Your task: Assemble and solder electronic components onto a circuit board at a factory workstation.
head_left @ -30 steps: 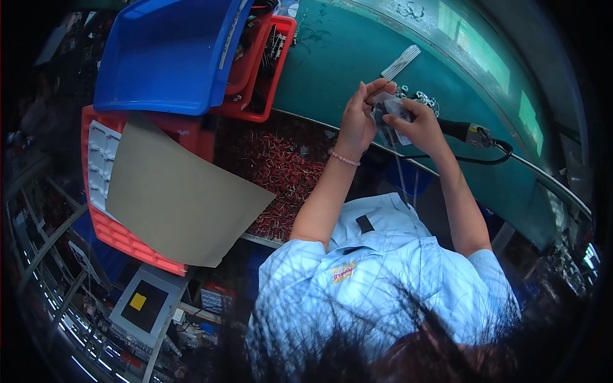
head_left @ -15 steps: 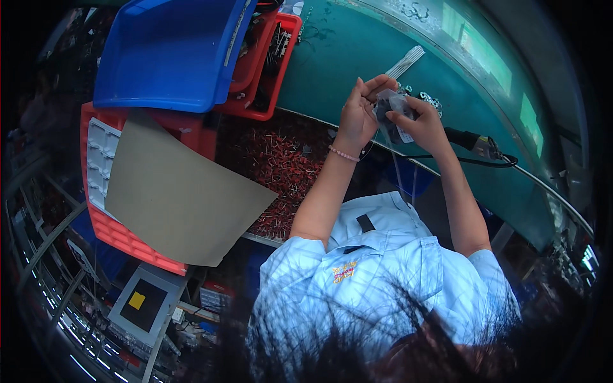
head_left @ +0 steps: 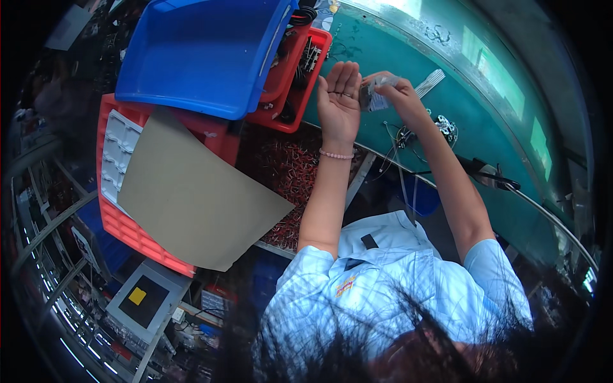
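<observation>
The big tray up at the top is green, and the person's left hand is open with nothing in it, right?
Not quite. The head view shows the big tray is blue, not green. The rest holds: the left hand is open, palm up, with nothing in it.

A small, flat, pale grey piece with a glossy, partly clear look, perhaps a plastic packet or part (head_left: pixel 377 92), is held up above the green worktop (head_left: pixel 485 121). It sits tilted in the right hand's grip (head_left: pixel 399 96), just beside the open left palm (head_left: pixel 338 96); its details are too blurred to tell.
</observation>
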Action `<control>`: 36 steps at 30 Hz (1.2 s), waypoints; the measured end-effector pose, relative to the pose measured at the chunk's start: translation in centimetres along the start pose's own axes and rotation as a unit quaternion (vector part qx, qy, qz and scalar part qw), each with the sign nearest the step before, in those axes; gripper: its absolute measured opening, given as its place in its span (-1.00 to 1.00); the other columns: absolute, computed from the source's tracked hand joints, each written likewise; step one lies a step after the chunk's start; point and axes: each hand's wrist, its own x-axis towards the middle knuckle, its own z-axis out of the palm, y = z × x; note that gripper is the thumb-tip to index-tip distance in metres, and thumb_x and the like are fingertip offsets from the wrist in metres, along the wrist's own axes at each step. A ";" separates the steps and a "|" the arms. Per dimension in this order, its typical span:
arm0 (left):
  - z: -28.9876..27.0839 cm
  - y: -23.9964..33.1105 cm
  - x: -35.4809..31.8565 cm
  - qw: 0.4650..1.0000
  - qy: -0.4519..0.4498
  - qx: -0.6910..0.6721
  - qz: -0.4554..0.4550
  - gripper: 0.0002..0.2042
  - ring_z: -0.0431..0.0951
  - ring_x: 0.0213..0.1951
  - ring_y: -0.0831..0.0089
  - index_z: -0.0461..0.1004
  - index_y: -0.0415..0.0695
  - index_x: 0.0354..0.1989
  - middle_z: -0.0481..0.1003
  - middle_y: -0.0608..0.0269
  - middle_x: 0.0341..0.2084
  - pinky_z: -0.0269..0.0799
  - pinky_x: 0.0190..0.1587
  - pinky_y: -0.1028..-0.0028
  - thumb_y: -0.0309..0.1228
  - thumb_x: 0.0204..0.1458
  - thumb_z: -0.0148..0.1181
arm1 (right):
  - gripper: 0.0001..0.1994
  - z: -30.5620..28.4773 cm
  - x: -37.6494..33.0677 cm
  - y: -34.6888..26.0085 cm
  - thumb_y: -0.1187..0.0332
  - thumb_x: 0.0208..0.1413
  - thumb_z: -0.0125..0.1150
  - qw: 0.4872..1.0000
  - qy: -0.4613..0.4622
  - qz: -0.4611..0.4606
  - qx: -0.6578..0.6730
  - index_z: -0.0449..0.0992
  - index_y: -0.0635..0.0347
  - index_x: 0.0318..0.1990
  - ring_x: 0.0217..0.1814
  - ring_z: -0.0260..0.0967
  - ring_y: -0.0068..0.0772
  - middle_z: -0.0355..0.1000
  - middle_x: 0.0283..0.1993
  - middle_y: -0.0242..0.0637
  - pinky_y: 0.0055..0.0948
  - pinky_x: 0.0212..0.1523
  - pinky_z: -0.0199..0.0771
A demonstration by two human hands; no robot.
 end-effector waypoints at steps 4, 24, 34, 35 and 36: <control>-2.1 1.0 2.0 0.998 0.035 0.031 0.033 -0.56 0.38 0.13 0.21 0.37 -0.30 0.01 0.43 -0.02 0.00 0.24 0.24 0.26 -0.17 0.28 -0.30 | -0.74 0.6 5.1 2.2 0.30 0.04 0.10 0.998 -0.056 0.012 -0.035 0.55 0.32 -0.23 -0.28 0.40 -0.56 0.49 -0.34 -0.41 -0.56 -0.23 0.37; -1.3 2.1 -1.4 1.000 0.006 -0.022 -0.002 -0.53 0.30 0.19 0.17 0.30 -0.30 0.10 0.35 -0.02 0.09 0.09 0.32 0.15 -0.13 0.25 -0.22 | -0.55 2.5 -5.3 -1.9 0.39 0.00 0.18 0.940 0.119 -0.186 -0.259 0.35 0.22 0.10 0.09 0.34 -0.26 0.40 0.03 -0.16 -0.32 0.11 0.26; -4.0 0.3 -9.2 0.981 0.058 0.129 -0.131 -0.61 0.46 -0.03 0.34 0.27 -0.33 0.12 0.45 0.09 -0.10 0.37 0.14 0.30 -0.29 0.25 -0.15 | -0.82 -10.0 -27.5 5.7 0.36 0.07 0.19 0.895 0.051 0.298 -0.328 0.51 0.29 -0.25 -0.33 0.34 -0.57 0.43 -0.38 -0.27 -0.51 -0.29 0.38; -4.6 -0.4 -10.2 0.973 0.071 0.131 -0.178 -0.64 0.47 -0.15 0.43 0.27 -0.32 0.12 0.46 0.17 -0.19 0.42 0.04 0.37 -0.34 0.25 -0.15 | -0.73 -11.5 -27.7 5.6 0.35 0.04 0.22 0.924 0.156 0.206 -0.283 0.46 0.25 -0.13 -0.25 0.35 -0.55 0.42 -0.29 -0.26 -0.51 -0.23 0.39; -4.8 -1.0 -11.0 0.961 0.088 0.135 -0.223 -0.67 0.48 -0.28 0.52 0.27 -0.30 0.12 0.46 0.24 -0.28 0.48 -0.06 0.45 -0.38 0.26 -0.15 | -0.62 -12.4 -27.1 4.9 0.33 0.01 0.26 0.933 0.254 0.109 -0.230 0.41 0.21 0.00 -0.18 0.36 -0.53 0.42 -0.20 -0.25 -0.50 -0.17 0.39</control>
